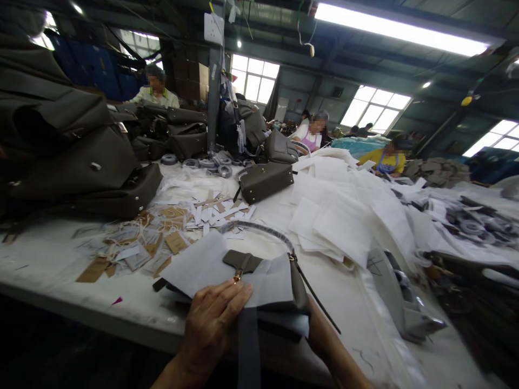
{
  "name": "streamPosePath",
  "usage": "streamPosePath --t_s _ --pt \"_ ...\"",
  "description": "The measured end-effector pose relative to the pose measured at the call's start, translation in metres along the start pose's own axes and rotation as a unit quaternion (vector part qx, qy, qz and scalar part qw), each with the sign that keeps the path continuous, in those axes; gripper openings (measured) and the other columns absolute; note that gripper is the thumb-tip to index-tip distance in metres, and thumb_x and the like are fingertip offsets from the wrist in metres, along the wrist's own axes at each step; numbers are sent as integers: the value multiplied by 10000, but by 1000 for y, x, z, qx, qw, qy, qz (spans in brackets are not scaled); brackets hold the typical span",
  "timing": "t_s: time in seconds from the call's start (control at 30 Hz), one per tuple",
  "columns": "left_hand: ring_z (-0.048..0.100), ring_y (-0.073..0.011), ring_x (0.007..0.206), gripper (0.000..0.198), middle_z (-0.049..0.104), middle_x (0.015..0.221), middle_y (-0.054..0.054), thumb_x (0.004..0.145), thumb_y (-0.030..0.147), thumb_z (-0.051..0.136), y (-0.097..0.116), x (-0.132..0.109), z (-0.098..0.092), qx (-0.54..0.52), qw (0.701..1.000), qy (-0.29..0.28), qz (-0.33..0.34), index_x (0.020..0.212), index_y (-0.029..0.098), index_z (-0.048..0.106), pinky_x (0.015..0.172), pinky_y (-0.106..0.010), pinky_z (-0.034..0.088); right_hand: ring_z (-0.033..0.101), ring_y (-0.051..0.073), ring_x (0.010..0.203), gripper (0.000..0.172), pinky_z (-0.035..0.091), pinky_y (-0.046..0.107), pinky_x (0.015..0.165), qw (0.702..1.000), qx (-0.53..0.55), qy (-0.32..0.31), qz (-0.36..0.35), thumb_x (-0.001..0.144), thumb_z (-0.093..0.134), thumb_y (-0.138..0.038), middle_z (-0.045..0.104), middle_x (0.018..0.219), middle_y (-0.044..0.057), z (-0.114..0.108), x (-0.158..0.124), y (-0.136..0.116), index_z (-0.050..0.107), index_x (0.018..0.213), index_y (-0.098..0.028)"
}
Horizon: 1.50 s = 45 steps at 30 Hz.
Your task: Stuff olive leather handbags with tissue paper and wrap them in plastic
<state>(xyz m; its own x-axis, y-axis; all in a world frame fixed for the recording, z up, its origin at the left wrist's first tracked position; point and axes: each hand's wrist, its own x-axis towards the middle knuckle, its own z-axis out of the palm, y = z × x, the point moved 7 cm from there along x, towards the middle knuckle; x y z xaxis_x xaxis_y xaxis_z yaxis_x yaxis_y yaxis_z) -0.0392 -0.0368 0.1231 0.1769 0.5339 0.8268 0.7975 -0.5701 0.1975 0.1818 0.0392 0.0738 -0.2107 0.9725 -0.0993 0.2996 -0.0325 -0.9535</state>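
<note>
A dark olive handbag [300, 289] lies at the near edge of the table, with a white sheet [194, 265] over its front. A tab with a gold-coloured metal clasp [237, 275] shows on top of the sheet. My left hand [214, 319] presses on the bag just below this clasp, fingers close together and bent over the sheet. At the bag's right side is my right hand [318, 324], its fingers hidden behind the bag as it grips it. The wrapped handle [263, 229] arches up behind, and a dark strap [248, 346] hangs down in front.
Paper tags with strings [150, 243] lie left of the bag. White sheets [332, 200] are heaped to the right, near a grey tape dispenser [399, 292]. Dark bags [73, 146] are piled at left; another bag [265, 181] stands behind. Several people work farther back.
</note>
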Motion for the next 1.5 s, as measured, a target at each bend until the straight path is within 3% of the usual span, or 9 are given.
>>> streamPosePath --t_s 0.23,0.53,0.73,0.8,0.9,1.03,1.27,1.37,1.5 --pt "628 -156 1102 398 717 1149 -31 994 94 390 14 0 10 15 999 -28 21 1284 255 609 924 -303 400 437 101 365 322 300 200 354 980 41 -16 193 703 642 -477 524 436 -8 25 -47 41 647 647 -161" --pt "600 -199 1145 384 692 1213 -24 1039 205 344 30 -14 39 44 997 -61 33 1338 296 568 939 -363 374 266 46 257 533 160 172 292 943 225 41 242 541 753 -622 410 326 -90 55 -79 79 549 738 -170" --pt "563 -199 1193 429 654 1283 6 1023 189 366 31 -21 45 60 991 -104 52 1396 358 496 951 -367 369 388 85 275 383 212 195 300 968 26 -18 249 691 696 -543 544 428 -44 34 -104 86 541 682 -193" --pt "543 -198 1215 440 637 1308 18 1018 196 387 31 -22 46 60 988 -132 58 1413 371 470 959 -363 364 530 125 390 292 339 219 370 973 -131 -31 188 776 665 -431 622 533 -10 12 -105 56 586 635 -188" --pt "533 -218 1218 437 632 1311 5 1003 230 442 35 -21 48 81 979 -174 73 1418 365 462 964 -372 362 674 194 722 159 518 298 668 950 -301 49 -60 882 604 -318 713 769 22 -12 -94 -22 690 797 -214" --pt "551 -238 1175 310 655 1256 -6 988 259 485 42 -16 48 115 972 -185 84 1266 325 604 975 -393 353 559 276 1210 428 409 470 1069 825 -433 49 -360 815 672 -182 636 1280 95 20 -87 -82 607 1237 -216" --pt "535 -229 1184 271 654 1242 -8 993 254 462 43 -15 48 117 974 -178 79 1203 301 627 995 -393 337 476 313 1296 351 265 525 1162 760 -478 119 -424 829 664 -128 614 1317 99 48 -83 -89 635 1175 -185" --pt "537 -216 1177 325 663 1230 1 1013 219 378 42 -16 46 110 978 -158 80 1203 283 633 994 -377 334 657 226 978 174 441 427 1034 789 -453 58 -411 869 572 -73 725 998 65 49 -73 -88 684 942 -185" --pt "507 -193 1229 437 645 1279 -31 1021 152 263 41 -18 45 95 980 -157 76 1379 197 510 1022 -347 323 644 158 710 173 513 264 681 915 -299 62 -263 920 558 -225 710 766 20 -1 -26 -92 710 841 -197"
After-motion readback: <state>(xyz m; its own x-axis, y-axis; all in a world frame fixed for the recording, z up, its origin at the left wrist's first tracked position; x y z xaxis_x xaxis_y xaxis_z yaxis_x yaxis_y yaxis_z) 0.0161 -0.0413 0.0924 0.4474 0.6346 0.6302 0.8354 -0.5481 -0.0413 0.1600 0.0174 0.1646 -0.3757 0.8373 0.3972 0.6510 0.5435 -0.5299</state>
